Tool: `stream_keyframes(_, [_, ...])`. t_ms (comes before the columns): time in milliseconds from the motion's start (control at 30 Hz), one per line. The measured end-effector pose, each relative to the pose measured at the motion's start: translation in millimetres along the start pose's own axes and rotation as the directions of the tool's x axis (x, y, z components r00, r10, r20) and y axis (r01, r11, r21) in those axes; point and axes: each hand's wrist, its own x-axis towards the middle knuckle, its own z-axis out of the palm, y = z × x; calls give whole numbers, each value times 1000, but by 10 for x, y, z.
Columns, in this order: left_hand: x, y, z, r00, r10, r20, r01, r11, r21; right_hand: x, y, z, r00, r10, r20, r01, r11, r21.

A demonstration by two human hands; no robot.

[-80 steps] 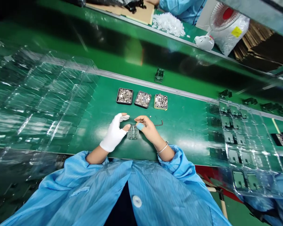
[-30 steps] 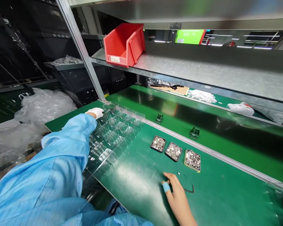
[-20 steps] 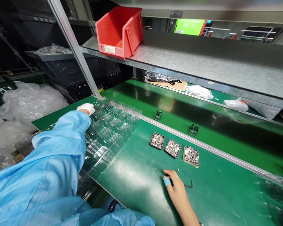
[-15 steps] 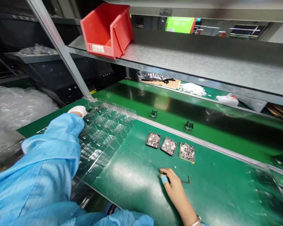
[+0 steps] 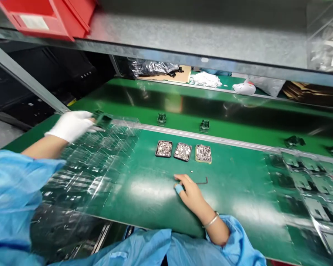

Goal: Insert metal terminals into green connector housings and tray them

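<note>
My left hand (image 5: 73,125), in a white glove, grips a small dark green part (image 5: 102,119) by its edge, just above the clear plastic blister tray (image 5: 111,147). The part is blurred, so its exact kind is unclear. On the green worktop (image 5: 144,188) rests my bare right hand (image 5: 191,193), thumb and fingers apart, with blue tape around one digit. A hex key (image 5: 202,181) lies right beside its knuckles; whether they touch is hidden. Beyond the fingertips is one tiny metal piece (image 5: 191,171).
Three small square trays of metal pieces, the middle one (image 5: 182,152) included, stand ahead of my right hand. Dark parts (image 5: 161,119) sit on the green strip behind. At right is a filled blister tray (image 5: 308,181). A metal shelf (image 5: 197,37) with a red bin (image 5: 44,18) overhangs.
My left hand has lifted from the blister tray's far left corner with the dark green part in its grip. My view has turned downward and right. The right hand stays beside the hex key.
</note>
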Motion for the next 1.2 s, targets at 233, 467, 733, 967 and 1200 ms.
stream_keyframes(233, [-1589,393,1347,657,268,705,-43,946,-320,-61,-169,173,984,-178,19,179,983,-51])
stream_keyframes(467, [-1266,620,1445,553,343,760,-349,923,-162,-20,-110,17,966,-149,213,178,976,-126])
stream_keyframes(733, [-587,806,1834,698,358,620,-582,789,199,-7,-95,-152,969,-229,86,238,965,-112])
stream_keyframes(967, [-560,831,1846,735,358,575,-556,804,210,1,-69,-126,960,-279,6,278,956,-97])
stream_keyframes(1200, [-410,901,1747,816,326,478,-347,937,-46,8,-66,-111,972,-191,-139,189,982,-28])
